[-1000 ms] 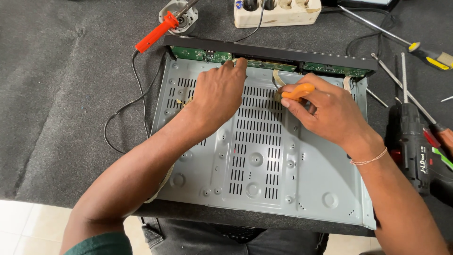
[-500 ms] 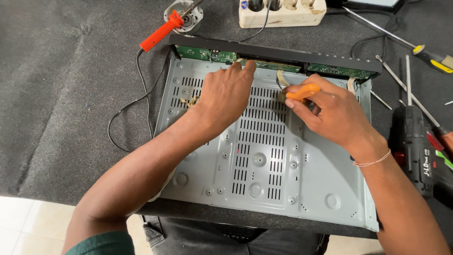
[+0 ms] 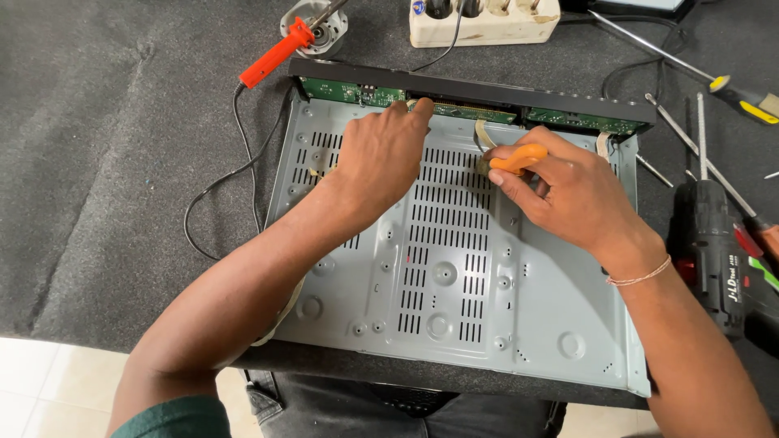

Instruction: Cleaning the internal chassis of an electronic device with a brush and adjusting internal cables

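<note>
**Two hands at the far edge of an opened metal chassis**

Head view: a grey sheet-metal chassis [image 3: 454,268] with rows of vent slots lies on a dark grey mat [image 3: 105,162], its near edge at the near edge of the mat. Green circuit boards [image 3: 357,92] run along the chassis's far edge, behind a black front strip.

The left hand [image 3: 381,158] rests palm-down on the far left part of the chassis, fingers close together and stretched toward the far edge, the fingertips touching the board there; it grips nothing that can be seen.

The right hand [image 3: 568,191] lies on the far middle, its fingers wrapped tight around an orange-handled tool [image 3: 519,158]; the tool's tip is hidden.

Beyond the chassis's far left corner lies a red-handled soldering iron [image 3: 276,53], its black cord trailing down the mat. A white power strip [image 3: 487,20] sits at the mat's far edge. Off the chassis's right edge lie a black cordless drill [image 3: 714,251] and long screwdrivers [image 3: 706,138].
</note>
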